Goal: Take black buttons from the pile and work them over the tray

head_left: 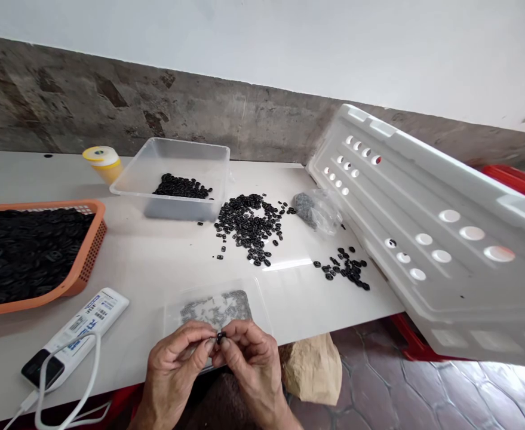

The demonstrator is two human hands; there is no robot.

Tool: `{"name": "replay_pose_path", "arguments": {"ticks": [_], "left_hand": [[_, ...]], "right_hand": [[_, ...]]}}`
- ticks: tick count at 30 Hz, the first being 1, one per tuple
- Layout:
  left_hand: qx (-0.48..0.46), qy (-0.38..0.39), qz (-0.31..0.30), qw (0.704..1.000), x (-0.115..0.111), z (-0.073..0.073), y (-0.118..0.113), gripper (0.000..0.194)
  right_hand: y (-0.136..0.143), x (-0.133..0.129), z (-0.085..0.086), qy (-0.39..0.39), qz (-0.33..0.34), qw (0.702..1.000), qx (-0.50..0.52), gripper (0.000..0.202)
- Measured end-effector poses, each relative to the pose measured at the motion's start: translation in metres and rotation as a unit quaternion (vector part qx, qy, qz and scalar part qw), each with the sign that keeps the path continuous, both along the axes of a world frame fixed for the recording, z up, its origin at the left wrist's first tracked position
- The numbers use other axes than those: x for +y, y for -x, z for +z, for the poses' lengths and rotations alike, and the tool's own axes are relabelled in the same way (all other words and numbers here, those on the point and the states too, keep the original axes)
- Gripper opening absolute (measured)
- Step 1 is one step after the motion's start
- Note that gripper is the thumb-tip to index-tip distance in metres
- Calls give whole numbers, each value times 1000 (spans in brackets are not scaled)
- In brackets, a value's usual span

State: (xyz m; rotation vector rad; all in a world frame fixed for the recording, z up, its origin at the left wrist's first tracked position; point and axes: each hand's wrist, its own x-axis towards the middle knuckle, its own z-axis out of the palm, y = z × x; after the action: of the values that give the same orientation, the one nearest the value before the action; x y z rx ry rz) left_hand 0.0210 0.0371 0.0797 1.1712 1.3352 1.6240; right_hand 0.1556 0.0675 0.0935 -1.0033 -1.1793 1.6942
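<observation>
Close to the table's front edge, my left hand (pixel 179 358) and my right hand (pixel 251 361) meet fingertip to fingertip. Both pinch one small black oval part (pixel 220 337) between thumb and fingers; its details are partly hidden. Just beyond them lies a shallow clear tray (pixel 262 316) with many small grey metal-looking pieces (pixel 226 306). Farther back, a loose heap of black oval parts (pixel 248 224) spreads over the white table. A smaller group of black parts (pixel 349 269) lies to the right. Beside the heap is a clear plastic bag (pixel 327 212) with grey pieces in it.
An orange basket (pixel 94 239) full of black parts stands left, near a white power bank (pixel 83 334) with a cable. Behind are a clear bin (pixel 217 155) and a yellow-lidded cup (pixel 103 164). A large white perforated plastic panel (pixel 405 191) leans at right. A brown paper bag (pixel 316 370) sits below.
</observation>
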Motion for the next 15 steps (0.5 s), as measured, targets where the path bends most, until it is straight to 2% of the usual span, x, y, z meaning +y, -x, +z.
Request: {"name": "replay_pose_path", "arguments": {"ticks": [6, 11, 15], "left_hand": [[67, -30, 22, 997, -2, -4, -2, 23], [78, -33, -6, 996, -4, -13, -3, 22], [131, -61, -5, 990, -3, -12, -2, 23]], "right_hand": [[2, 1, 4, 11, -16, 1000, -7, 15], [4, 5, 8, -3, -35, 999, -6, 18], [3, 5, 6, -9, -30, 999, -18, 19]]}}
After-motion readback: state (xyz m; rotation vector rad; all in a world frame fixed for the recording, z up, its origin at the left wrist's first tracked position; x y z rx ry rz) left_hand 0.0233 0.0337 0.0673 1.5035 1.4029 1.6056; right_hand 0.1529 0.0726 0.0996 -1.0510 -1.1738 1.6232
